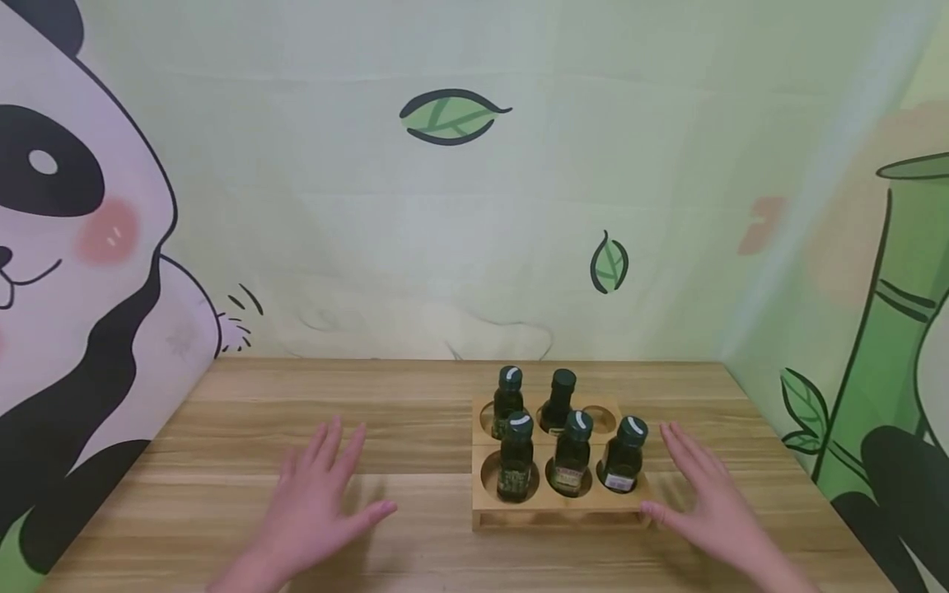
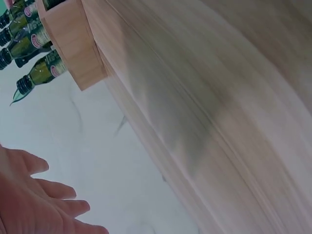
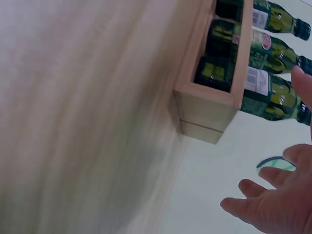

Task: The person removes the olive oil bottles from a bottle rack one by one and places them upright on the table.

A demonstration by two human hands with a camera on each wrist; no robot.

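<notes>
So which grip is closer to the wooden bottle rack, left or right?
Right. The right grip is close beside the wooden bottle rack at its right end; the left grip is farther off, left of it across a wider gap.

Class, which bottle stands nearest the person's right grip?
The front-row bottle at the right end of the wooden rack; the other four stand farther left of that grip.

We look across a wood-grained tabletop (image 1: 415, 412) whose far edge meets a pale green backdrop (image 1: 296, 165), faintly creased and wavy near the bottom. To our left we see a large cartoon panda (image 1: 133, 321); to our right, a green bamboo stalk (image 1: 908, 247). Two outlined leaves (image 1: 451, 128) sit between them. A whitish streak (image 1: 823, 181) slants down at right, perhaps reflected light.
</notes>
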